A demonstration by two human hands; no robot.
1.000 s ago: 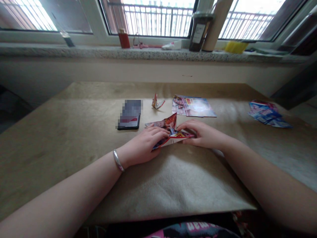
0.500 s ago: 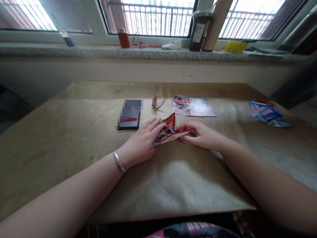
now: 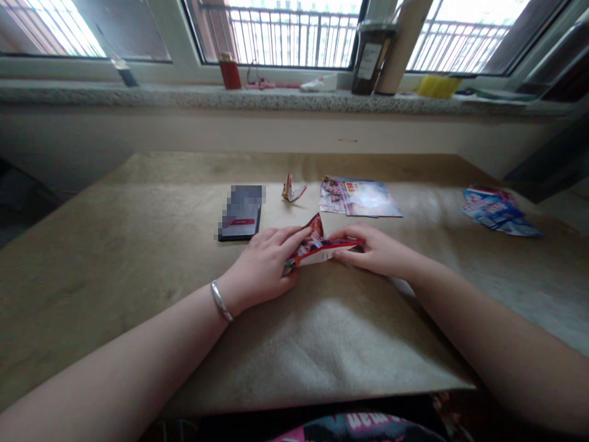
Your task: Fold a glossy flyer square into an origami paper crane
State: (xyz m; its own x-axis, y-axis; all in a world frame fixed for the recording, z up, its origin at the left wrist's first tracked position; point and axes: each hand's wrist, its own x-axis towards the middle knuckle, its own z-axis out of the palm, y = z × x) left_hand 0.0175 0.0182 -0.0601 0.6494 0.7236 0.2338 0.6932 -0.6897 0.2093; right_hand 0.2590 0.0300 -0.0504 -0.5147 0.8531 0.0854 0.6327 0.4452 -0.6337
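A folded piece of printed paper [image 3: 317, 245], red and colourful with a white underside, is between my hands over the middle of the table. My left hand [image 3: 273, 261], with a silver bracelet at the wrist, is closed on its left end, fingers lying over the printed face. At the other end, my right hand [image 3: 363, 248] pinches the paper between thumb and fingers. One corner of the paper points up between the hands. Just beyond it stands a small folded paper piece [image 3: 292, 190]. A dark phone [image 3: 242, 212] lies past my left hand.
Printed flyers [image 3: 368, 197] lie behind my right hand, and more blue and red leaflets [image 3: 499, 212] are at the right of the table [image 3: 115, 270]. On the windowsill [image 3: 184, 98] stand a dark jar [image 3: 368, 58], a red bottle [image 3: 230, 72] and a yellow item [image 3: 439, 86].
My left hand has shifted slightly, its fingers drawn in a little. The paper's raised corner sits lower and further left, and its folded sides look closer together.
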